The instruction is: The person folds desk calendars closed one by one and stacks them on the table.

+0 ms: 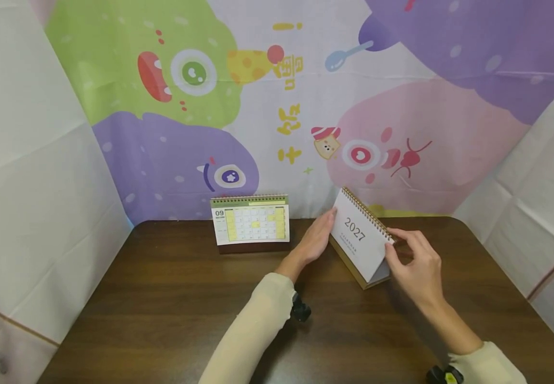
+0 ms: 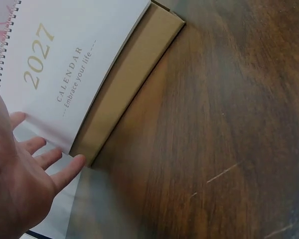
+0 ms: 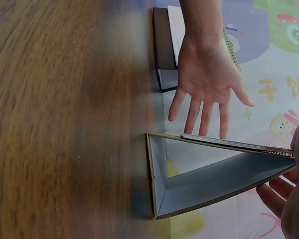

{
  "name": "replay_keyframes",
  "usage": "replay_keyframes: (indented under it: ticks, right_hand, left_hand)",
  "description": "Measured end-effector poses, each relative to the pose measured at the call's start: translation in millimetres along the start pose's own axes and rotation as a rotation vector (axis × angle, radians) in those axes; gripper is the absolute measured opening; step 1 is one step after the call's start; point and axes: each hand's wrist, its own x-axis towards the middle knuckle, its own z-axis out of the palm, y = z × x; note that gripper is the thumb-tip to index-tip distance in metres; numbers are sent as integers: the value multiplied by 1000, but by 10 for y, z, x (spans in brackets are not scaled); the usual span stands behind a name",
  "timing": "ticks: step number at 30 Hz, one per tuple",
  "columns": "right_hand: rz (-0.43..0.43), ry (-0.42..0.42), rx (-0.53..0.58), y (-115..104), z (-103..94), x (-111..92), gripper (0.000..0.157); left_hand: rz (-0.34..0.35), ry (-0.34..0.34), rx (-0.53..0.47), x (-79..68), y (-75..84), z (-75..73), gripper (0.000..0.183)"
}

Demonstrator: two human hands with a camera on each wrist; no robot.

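A white desk calendar (image 1: 356,226) marked 2027 stands turned at an angle on the right half of the table, its gold spiral binding along the top and a tan folded stand beneath. My right hand (image 1: 418,266) pinches its right end by the binding, thumb on the front page and fingers behind, as the right wrist view also shows. At the opposite end is my left hand (image 1: 316,234), fingers extended and spread, fingertips right at the calendar's edge. In the right wrist view the tan stand (image 3: 157,199) appears end-on as a hollow triangle.
Left of my left hand stands a second desk calendar (image 1: 250,221) with a green top and yellow-marked grid, on a dark brown stand. A cartoon-printed cloth (image 1: 301,96) hangs behind the dark wooden table (image 1: 171,309). White cloth walls (image 1: 32,160) flank both sides.
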Motion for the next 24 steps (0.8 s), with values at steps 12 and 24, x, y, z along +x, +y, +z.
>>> replay_keyframes:
  ticks: [12,24]
  right_hand:
    - [19,-11,5,-1,-4,14,33]
    - [63,22,25,78,3,49,31]
  left_hand:
    - [2,19,39,-26,22,4,79]
    - [15,29,111,-150,6,-13,80]
